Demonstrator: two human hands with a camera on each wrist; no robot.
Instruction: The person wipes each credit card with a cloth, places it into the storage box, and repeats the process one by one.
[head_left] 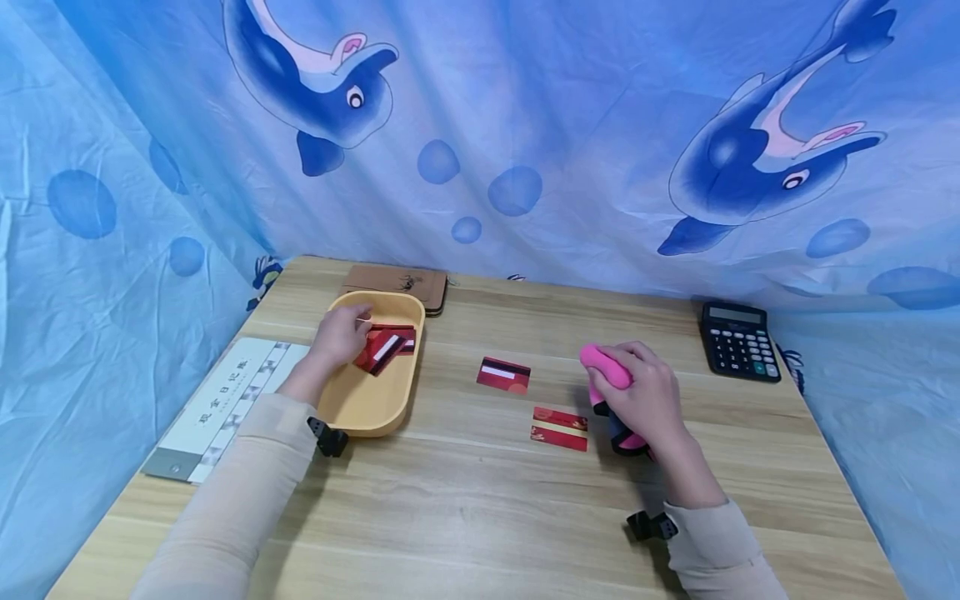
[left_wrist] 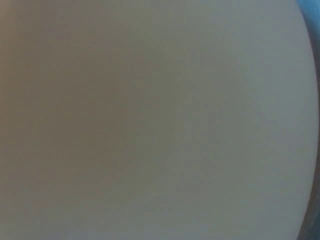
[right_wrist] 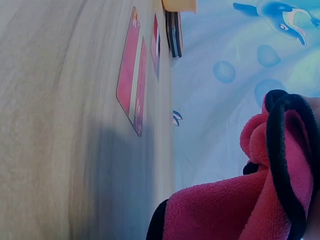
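Inside the yellow tray [head_left: 360, 425], my left hand [head_left: 341, 335] is at the left edge of several overlapping red cards [head_left: 393, 337]. Its fingertips are close beside the cards, and part of the fingers is hidden; I cannot tell whether they pinch one. Only a blurred pale surface fills most of the left wrist view. My right hand [head_left: 645, 390] grips a bunched pink cloth with black edging [head_left: 606, 367], held over the table. The cloth fills the lower right of the right wrist view. Left of that hand lie a red card with a gold stripe [head_left: 559, 439] and a dark-striped red card [head_left: 504, 375].
A black calculator [head_left: 738, 342] stands at the back right of the wooden table [head_left: 465, 517]. Behind the tray is a brown wallet-like item [head_left: 390, 283]. A pale ledger book [head_left: 225, 396] lies left of the tray. Blue dolphin-print curtain [head_left: 525, 100] hangs around the table.
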